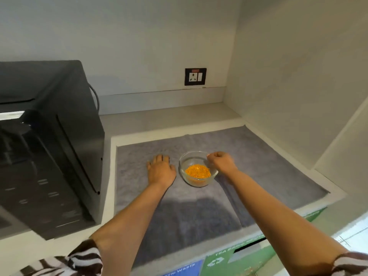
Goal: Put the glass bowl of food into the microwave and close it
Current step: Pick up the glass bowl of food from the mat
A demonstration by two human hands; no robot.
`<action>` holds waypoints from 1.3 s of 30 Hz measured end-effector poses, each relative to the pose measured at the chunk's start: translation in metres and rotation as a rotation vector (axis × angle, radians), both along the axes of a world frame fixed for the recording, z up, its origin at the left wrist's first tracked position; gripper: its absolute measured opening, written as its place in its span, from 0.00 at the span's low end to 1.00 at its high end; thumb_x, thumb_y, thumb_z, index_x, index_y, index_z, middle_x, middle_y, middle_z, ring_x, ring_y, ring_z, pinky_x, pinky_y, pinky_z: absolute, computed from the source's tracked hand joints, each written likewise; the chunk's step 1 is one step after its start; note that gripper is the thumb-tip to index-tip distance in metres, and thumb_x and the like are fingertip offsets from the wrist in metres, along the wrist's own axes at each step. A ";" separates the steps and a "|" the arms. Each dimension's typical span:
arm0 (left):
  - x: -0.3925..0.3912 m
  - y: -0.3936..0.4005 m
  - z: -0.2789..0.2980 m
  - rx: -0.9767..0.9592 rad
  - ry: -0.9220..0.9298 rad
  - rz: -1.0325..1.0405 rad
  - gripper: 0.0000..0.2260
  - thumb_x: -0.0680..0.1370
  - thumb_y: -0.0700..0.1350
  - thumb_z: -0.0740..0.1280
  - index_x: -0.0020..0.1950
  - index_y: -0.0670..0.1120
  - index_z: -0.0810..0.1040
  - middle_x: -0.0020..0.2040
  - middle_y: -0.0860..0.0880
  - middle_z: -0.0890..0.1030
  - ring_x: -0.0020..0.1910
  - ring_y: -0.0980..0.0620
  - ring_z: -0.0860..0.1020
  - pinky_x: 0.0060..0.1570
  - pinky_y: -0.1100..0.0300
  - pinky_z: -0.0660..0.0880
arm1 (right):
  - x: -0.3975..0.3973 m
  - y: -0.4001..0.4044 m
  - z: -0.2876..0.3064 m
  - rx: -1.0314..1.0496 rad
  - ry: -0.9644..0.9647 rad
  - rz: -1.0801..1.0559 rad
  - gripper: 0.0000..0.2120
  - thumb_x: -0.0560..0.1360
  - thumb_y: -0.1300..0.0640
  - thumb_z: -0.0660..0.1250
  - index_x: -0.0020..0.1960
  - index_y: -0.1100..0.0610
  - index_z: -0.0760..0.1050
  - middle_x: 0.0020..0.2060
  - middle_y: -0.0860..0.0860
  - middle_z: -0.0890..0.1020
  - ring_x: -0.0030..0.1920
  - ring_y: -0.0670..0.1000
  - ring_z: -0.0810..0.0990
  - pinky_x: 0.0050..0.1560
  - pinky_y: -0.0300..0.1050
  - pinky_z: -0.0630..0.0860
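One hand only is engaged with the glass bowl [198,168], and that is where the main risk is judged to lie: the rim appears to be pinched at a single point by the fingers [211,155] of the right hand [222,162], so a lift from there could let the bowl tilt and the orange food [197,171] be spilled, or the smooth glass could slip free. Whether the rim is truly clamped or merely touched cannot be told, since the fingertips are curled over and partly hidden. A second hazard is judged to come from the grey towel [258,156] under the bowl, which could be dragged or bunched if the bowl were slid rather than raised. The microwave [45,148] stands well to the left of the fingers, its front blurred at the frame edge, so the state of its door cannot be made out; a bump against the casing could be caused if the carry is rushed.

The right arm is stretched forward with the wrist slightly raised and the fingers closed into a loose fist over the far right rim. The left hand [161,169] is laid flat, palm down and fingers spread, on the towel just left of the bowl, holding nothing. The bowl rests upright on the towel on the bench [169,118], between the two hands.
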State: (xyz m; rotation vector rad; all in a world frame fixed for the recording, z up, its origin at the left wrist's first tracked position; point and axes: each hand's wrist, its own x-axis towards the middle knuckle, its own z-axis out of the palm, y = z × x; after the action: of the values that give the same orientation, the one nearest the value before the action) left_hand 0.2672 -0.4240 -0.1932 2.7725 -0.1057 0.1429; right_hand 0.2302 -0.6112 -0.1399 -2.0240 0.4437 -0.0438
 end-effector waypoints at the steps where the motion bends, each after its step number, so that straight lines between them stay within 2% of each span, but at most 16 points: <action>1: 0.003 -0.002 -0.004 0.006 -0.003 0.004 0.19 0.79 0.49 0.55 0.68 0.45 0.68 0.70 0.43 0.69 0.69 0.43 0.65 0.72 0.45 0.55 | 0.002 0.000 -0.002 0.022 0.019 0.012 0.12 0.75 0.55 0.63 0.43 0.65 0.77 0.39 0.57 0.78 0.42 0.55 0.75 0.41 0.46 0.71; 3: 0.007 -0.002 -0.007 0.011 -0.016 0.011 0.19 0.79 0.49 0.56 0.68 0.46 0.68 0.70 0.44 0.69 0.69 0.43 0.65 0.73 0.44 0.54 | 0.005 0.002 -0.003 0.053 0.055 0.035 0.08 0.74 0.57 0.62 0.41 0.61 0.74 0.38 0.60 0.76 0.39 0.55 0.74 0.37 0.47 0.69; 5: 0.008 -0.002 -0.007 0.018 -0.039 0.006 0.19 0.78 0.49 0.56 0.67 0.45 0.69 0.69 0.43 0.69 0.69 0.43 0.65 0.72 0.43 0.55 | 0.005 0.002 0.000 0.043 0.079 0.070 0.07 0.74 0.60 0.61 0.42 0.62 0.75 0.39 0.62 0.76 0.38 0.56 0.74 0.34 0.46 0.71; 7: 0.009 -0.002 -0.008 0.026 -0.052 -0.003 0.18 0.78 0.49 0.56 0.67 0.45 0.69 0.68 0.43 0.70 0.68 0.43 0.65 0.71 0.43 0.56 | 0.006 0.002 0.002 0.011 0.082 0.109 0.10 0.76 0.60 0.59 0.44 0.64 0.76 0.41 0.63 0.79 0.40 0.57 0.76 0.39 0.50 0.75; 9: 0.008 -0.003 -0.010 0.033 -0.059 -0.009 0.18 0.79 0.48 0.55 0.67 0.45 0.69 0.68 0.43 0.70 0.69 0.43 0.65 0.71 0.43 0.56 | 0.007 0.002 0.004 -0.002 0.099 0.104 0.10 0.76 0.58 0.59 0.43 0.62 0.76 0.41 0.62 0.79 0.40 0.57 0.77 0.42 0.52 0.76; 16: 0.005 -0.003 -0.008 0.018 -0.057 -0.002 0.18 0.79 0.49 0.55 0.67 0.45 0.69 0.68 0.44 0.70 0.69 0.44 0.65 0.71 0.43 0.56 | 0.008 0.006 0.021 0.043 0.085 0.069 0.11 0.76 0.58 0.59 0.46 0.62 0.77 0.43 0.59 0.81 0.38 0.55 0.78 0.33 0.42 0.73; 18: 0.005 -0.002 -0.006 -0.044 -0.058 0.013 0.18 0.78 0.48 0.56 0.67 0.45 0.70 0.68 0.44 0.71 0.69 0.44 0.66 0.72 0.45 0.56 | 0.004 0.008 0.028 0.070 0.055 0.053 0.10 0.76 0.58 0.59 0.42 0.58 0.77 0.42 0.57 0.81 0.37 0.54 0.78 0.34 0.43 0.73; 20: 0.002 0.000 -0.003 -0.151 -0.081 0.037 0.17 0.77 0.46 0.59 0.66 0.44 0.71 0.66 0.44 0.74 0.66 0.44 0.69 0.71 0.46 0.59 | -0.002 0.009 0.035 0.087 0.032 0.039 0.11 0.76 0.58 0.59 0.37 0.55 0.76 0.41 0.56 0.81 0.39 0.55 0.78 0.37 0.45 0.74; 25: -0.016 -0.007 0.011 -0.459 -0.120 0.119 0.14 0.76 0.42 0.63 0.61 0.44 0.75 0.60 0.44 0.79 0.58 0.44 0.76 0.59 0.49 0.74 | -0.024 0.011 0.048 0.093 0.008 0.036 0.12 0.76 0.59 0.58 0.36 0.54 0.75 0.41 0.55 0.81 0.42 0.56 0.79 0.39 0.48 0.75; 27: -0.026 -0.011 0.019 -0.605 -0.096 0.157 0.13 0.77 0.41 0.63 0.61 0.44 0.76 0.60 0.44 0.79 0.57 0.45 0.77 0.54 0.54 0.74 | -0.035 0.012 0.053 0.079 0.005 0.039 0.13 0.76 0.59 0.58 0.36 0.54 0.75 0.43 0.57 0.82 0.43 0.56 0.80 0.44 0.53 0.78; 30: -0.045 -0.013 0.033 -0.906 -0.048 0.254 0.12 0.77 0.39 0.61 0.59 0.42 0.77 0.58 0.43 0.80 0.55 0.45 0.77 0.54 0.55 0.73 | -0.057 0.016 0.059 0.076 -0.003 0.050 0.13 0.76 0.60 0.57 0.36 0.54 0.74 0.47 0.58 0.83 0.45 0.57 0.81 0.49 0.56 0.79; 33: -0.073 -0.008 0.047 -1.290 0.093 0.295 0.12 0.77 0.37 0.60 0.59 0.40 0.77 0.49 0.44 0.81 0.47 0.48 0.77 0.44 0.59 0.74 | -0.082 0.022 0.068 0.073 -0.012 0.071 0.12 0.76 0.60 0.58 0.36 0.54 0.75 0.46 0.57 0.83 0.45 0.57 0.81 0.43 0.52 0.80; 34: -0.078 -0.007 0.049 -1.377 0.169 0.283 0.13 0.77 0.37 0.60 0.60 0.40 0.76 0.49 0.44 0.80 0.48 0.48 0.77 0.43 0.60 0.73 | -0.085 0.023 0.069 0.074 -0.015 0.071 0.13 0.76 0.60 0.58 0.36 0.53 0.75 0.45 0.56 0.83 0.44 0.56 0.81 0.41 0.51 0.79; 37: -0.114 0.007 0.060 -1.522 0.338 0.251 0.14 0.78 0.40 0.60 0.61 0.40 0.75 0.56 0.42 0.79 0.57 0.45 0.76 0.59 0.52 0.72 | -0.111 0.036 0.075 0.092 -0.020 0.097 0.13 0.75 0.61 0.58 0.35 0.53 0.76 0.43 0.56 0.82 0.43 0.55 0.80 0.40 0.49 0.78; 39: -0.137 0.016 0.067 -1.607 0.397 0.226 0.12 0.79 0.44 0.58 0.58 0.42 0.75 0.60 0.42 0.79 0.57 0.44 0.76 0.61 0.49 0.71 | -0.126 0.047 0.076 0.113 -0.017 0.113 0.12 0.74 0.60 0.59 0.35 0.54 0.76 0.44 0.56 0.82 0.44 0.57 0.80 0.42 0.51 0.78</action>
State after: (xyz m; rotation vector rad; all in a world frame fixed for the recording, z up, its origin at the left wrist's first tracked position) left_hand 0.1302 -0.4077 -0.1259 1.1538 0.3005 -0.2001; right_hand 0.1041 -0.5644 -0.0634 -1.9325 0.3135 0.0332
